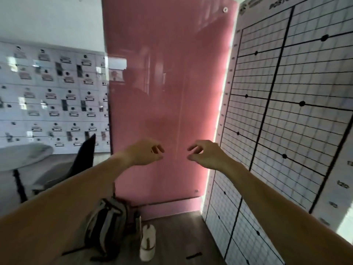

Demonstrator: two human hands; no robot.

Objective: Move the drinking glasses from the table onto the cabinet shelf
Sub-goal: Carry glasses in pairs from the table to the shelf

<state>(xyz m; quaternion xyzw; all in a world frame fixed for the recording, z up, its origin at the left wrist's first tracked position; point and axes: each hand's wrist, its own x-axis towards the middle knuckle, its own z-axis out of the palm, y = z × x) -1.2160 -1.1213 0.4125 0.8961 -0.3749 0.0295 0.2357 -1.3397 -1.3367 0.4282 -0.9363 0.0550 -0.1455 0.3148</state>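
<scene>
No drinking glass, table top with glasses or cabinet shelf shows in the head view. Both my arms reach forward toward a glossy pink panel [168, 96]. My left hand [146, 152] hangs in front of the panel with curled, parted fingers and holds nothing. My right hand [205, 153] is level with it, a short gap apart, fingers also loosely curled and empty.
A white board with a black grid [286, 111] leans at the right. A grey backpack [107, 226] and a white bottle [148, 241] stand on the floor below my arms. At left are a dark chair [84, 155], a round white table [21, 155] and a wall of small lockers [51, 96].
</scene>
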